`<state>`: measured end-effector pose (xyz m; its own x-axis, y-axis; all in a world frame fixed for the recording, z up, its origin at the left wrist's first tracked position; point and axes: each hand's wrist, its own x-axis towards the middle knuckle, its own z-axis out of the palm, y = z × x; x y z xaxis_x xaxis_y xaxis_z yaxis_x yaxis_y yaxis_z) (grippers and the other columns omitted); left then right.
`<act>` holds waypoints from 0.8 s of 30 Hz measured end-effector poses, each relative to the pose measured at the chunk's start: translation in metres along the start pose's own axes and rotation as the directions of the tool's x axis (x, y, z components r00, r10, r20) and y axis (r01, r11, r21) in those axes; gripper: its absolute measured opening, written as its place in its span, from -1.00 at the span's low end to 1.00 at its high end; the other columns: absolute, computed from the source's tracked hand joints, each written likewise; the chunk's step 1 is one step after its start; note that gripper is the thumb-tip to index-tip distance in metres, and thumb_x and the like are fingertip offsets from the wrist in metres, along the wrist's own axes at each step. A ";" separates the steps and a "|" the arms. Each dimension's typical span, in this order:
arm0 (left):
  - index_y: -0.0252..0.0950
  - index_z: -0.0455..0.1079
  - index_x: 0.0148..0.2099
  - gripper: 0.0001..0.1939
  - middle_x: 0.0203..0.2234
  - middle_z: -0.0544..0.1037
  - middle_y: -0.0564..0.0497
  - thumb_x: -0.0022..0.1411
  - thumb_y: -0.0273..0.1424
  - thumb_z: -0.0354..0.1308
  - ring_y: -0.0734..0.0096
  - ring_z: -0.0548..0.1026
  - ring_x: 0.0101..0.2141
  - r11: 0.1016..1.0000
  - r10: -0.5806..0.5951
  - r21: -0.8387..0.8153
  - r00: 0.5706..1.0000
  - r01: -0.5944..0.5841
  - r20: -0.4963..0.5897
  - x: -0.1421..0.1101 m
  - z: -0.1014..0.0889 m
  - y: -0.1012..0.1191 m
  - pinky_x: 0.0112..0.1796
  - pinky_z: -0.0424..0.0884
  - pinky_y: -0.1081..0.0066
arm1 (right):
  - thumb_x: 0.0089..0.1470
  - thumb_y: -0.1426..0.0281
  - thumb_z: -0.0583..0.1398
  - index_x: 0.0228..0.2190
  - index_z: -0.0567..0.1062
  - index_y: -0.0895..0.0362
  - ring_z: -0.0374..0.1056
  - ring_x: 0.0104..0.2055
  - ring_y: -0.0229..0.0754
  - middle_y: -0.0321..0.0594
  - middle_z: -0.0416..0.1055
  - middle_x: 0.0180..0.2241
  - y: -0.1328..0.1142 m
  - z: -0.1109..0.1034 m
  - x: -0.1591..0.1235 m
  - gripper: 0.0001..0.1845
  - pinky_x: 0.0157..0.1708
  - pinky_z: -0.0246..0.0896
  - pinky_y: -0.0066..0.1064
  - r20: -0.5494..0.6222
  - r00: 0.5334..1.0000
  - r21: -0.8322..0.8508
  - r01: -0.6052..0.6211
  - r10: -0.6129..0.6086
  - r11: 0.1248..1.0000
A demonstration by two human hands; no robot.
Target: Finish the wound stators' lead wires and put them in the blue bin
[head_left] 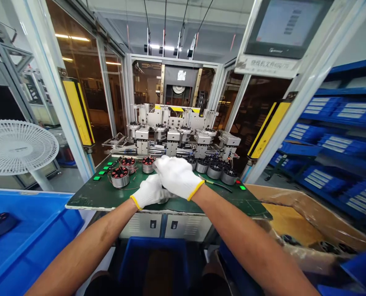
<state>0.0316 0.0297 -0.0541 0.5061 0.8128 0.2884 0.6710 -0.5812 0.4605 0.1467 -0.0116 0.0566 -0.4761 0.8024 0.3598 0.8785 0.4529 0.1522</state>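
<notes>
My left hand (149,191) and my right hand (178,176), both in white gloves with yellow cuffs, are together above the green workbench (90,197). Their fingers close around a round metal part (163,200), mostly hidden beneath them. Left of my hands stand several motor stators with red copper windings, the nearest (120,177) trailing thin wires. To the right is a row of metal cylinders with dark tops, the closest (228,176) near the bench's right side. A slim hand tool (216,185) lies just right of my right hand.
A multi-station machine (170,133) stands behind the bench between yellow light curtains (78,113). A blue bin (25,230) is at the left, and a plastic-lined cardboard box (306,224) is at the right. Blue shelving (334,139) and a white fan (18,147) flank the workspace.
</notes>
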 end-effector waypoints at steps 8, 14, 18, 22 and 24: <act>-0.32 0.37 -0.05 -0.64 -0.17 0.52 -0.03 0.20 -0.21 0.03 0.32 0.46 -0.15 0.848 -0.098 -0.529 0.992 0.042 -0.078 -0.011 -0.002 -0.010 -0.08 0.38 0.36 | 0.27 0.29 -0.03 -0.10 0.46 0.02 0.41 -0.14 -0.15 -0.20 0.47 -0.14 -0.012 0.033 -0.118 -0.68 -0.10 0.31 -0.36 -0.328 0.936 0.471 0.043 0.129 0.881; -0.26 0.34 0.03 -0.57 -0.11 0.49 -0.01 0.18 -0.17 0.02 0.28 0.44 -0.10 0.890 -0.103 -0.449 0.994 0.077 -0.034 -0.015 -0.010 -0.007 -0.04 0.35 0.31 | 0.25 0.41 -0.11 0.16 0.25 0.22 0.40 -0.11 -0.07 -0.01 0.09 0.23 -0.015 0.117 -0.131 -0.51 -0.12 0.32 -0.32 -0.044 0.978 0.138 -0.195 0.203 0.971; -0.14 0.33 0.09 -0.39 0.04 0.42 0.01 -0.03 -0.09 0.23 0.13 0.39 0.01 0.985 -0.087 -0.150 0.996 0.085 -0.010 -0.022 -0.020 0.001 0.01 0.30 0.23 | 0.27 0.39 -0.12 0.20 0.17 0.17 0.40 -0.14 -0.12 -0.02 0.03 0.25 -0.002 0.118 -0.112 -0.51 -0.13 0.29 -0.36 -0.022 0.969 0.095 -0.244 0.248 0.965; -0.15 0.35 0.08 -0.43 0.00 0.45 0.03 0.02 -0.10 0.20 0.18 0.42 -0.03 0.989 -0.075 -0.127 0.996 0.080 0.040 -0.022 -0.024 0.002 0.00 0.32 0.26 | 0.26 0.36 -0.05 0.09 0.30 0.11 0.41 -0.27 -0.09 -0.03 0.41 -0.06 0.008 0.100 -0.099 -0.60 -0.29 0.25 -0.35 0.064 0.958 0.071 -0.283 0.279 0.956; -0.17 0.35 0.07 -0.46 -0.03 0.47 0.02 0.04 -0.15 0.19 0.20 0.44 -0.06 0.984 -0.063 -0.163 0.997 0.071 0.053 -0.019 -0.023 0.001 0.00 0.33 0.26 | 0.24 0.37 -0.02 -0.12 0.46 0.11 0.40 -0.32 -0.09 -0.11 0.48 -0.29 0.009 0.095 -0.097 -0.70 -0.33 0.17 -0.37 0.114 0.960 0.105 -0.266 0.254 0.958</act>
<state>0.0102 0.0141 -0.0395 0.4903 0.8448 0.2141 0.6080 -0.5076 0.6105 0.1971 -0.0481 -0.0638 -0.2385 0.9300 0.2797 0.9642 0.2612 -0.0462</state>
